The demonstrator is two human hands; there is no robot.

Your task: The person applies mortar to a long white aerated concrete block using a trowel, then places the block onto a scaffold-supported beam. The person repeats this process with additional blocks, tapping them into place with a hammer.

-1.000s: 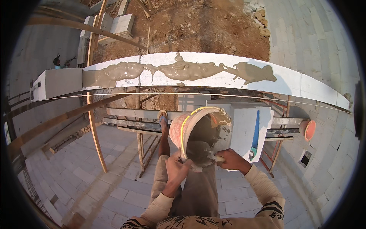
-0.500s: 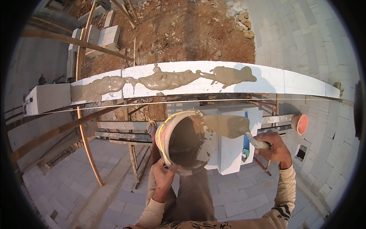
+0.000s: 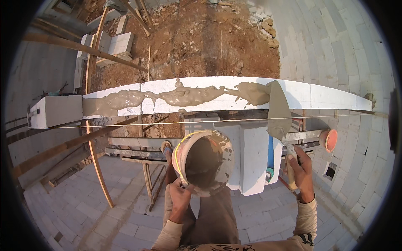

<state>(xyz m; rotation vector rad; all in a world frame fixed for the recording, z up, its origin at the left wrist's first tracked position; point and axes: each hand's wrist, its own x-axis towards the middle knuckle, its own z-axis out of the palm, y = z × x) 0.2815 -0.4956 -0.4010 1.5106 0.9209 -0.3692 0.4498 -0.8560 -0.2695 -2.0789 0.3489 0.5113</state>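
Warm daylight lit the white wall brightest, a shadow crossing its top beside the trowel; mortar on it glistened, the floor below it lay dimmer, a darker band streaked the soil beyond, and fisheye distortion bowed the wall

The trowel had a mortar-coated blade and a light handle; its blade end overlapped the right end of the mortar strip, contact not determinable. The strip, wet, grey-brown and uneven, lay lengthwise along the top of the white block wall. The reddish bucket, yellow-banded near its smeared rim, was positioned mouth up on the near side of the wall, containing mortar.
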